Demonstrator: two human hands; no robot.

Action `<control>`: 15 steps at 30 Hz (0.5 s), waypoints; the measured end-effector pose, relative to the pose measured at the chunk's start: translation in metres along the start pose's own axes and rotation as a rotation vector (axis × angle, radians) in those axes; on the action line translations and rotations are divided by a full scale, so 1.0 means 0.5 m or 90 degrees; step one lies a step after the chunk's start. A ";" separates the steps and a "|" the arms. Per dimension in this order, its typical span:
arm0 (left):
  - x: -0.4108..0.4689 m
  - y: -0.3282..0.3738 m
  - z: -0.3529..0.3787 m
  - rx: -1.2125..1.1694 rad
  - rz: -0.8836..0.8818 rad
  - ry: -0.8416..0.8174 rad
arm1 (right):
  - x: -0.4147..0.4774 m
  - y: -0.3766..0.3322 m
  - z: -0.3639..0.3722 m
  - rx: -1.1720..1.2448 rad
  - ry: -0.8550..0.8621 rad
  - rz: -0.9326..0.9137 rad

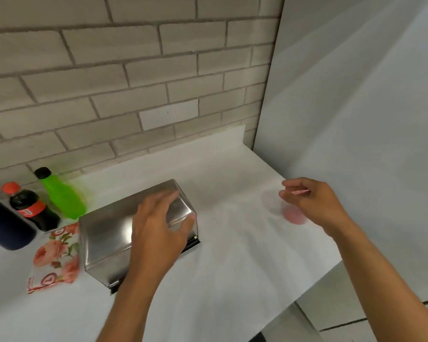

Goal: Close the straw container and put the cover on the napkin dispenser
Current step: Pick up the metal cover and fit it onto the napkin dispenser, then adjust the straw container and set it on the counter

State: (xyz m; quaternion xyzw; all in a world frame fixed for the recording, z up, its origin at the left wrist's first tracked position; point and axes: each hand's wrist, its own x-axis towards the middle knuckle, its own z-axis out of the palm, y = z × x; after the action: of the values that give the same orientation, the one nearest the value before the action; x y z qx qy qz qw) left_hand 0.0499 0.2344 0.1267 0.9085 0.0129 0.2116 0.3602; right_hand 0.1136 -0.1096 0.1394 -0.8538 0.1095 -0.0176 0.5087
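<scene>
A shiny steel napkin dispenser cover (pixel 104 233) lies over the black-based dispenser on the white counter (pixel 220 267). My left hand (pixel 158 230) rests on its right end, fingers spread over the top and thumb on the near side, gripping it. To the right, my right hand (pixel 314 203) pinches a thin pink piece, apparently a straw (pixel 300 192). Just left of and below that hand is a blurred clear straw container (pixel 272 203) with a pink round part (pixel 293 215). Motion blur hides whether it is closed.
At the left stand a green bottle (pixel 64 196), a cola bottle (pixel 31 208) and a dark blue cylinder (pixel 3 223). A floral napkin pack (pixel 55 257) lies beside the dispenser. A brick wall runs behind, a white panel (pixel 356 107) stands at the right, and the counter edge falls away at front right.
</scene>
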 end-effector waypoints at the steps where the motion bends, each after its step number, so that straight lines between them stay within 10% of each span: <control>1: -0.002 0.019 0.029 0.000 0.038 -0.006 | 0.007 0.014 -0.022 0.011 0.014 0.001; 9: -0.004 0.118 0.282 -0.088 0.022 -0.225 | 0.100 0.137 -0.147 -0.002 0.055 -0.009; 15: 0.002 0.164 0.467 -0.188 -0.139 -0.329 | 0.182 0.235 -0.214 0.086 -0.191 0.050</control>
State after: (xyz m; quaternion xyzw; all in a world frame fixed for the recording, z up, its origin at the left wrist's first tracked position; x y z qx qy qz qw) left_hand 0.1324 0.0223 0.0290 0.8631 -0.0123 -0.0667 0.5005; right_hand 0.1671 -0.2747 0.0813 -0.8059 0.0644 0.1224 0.5757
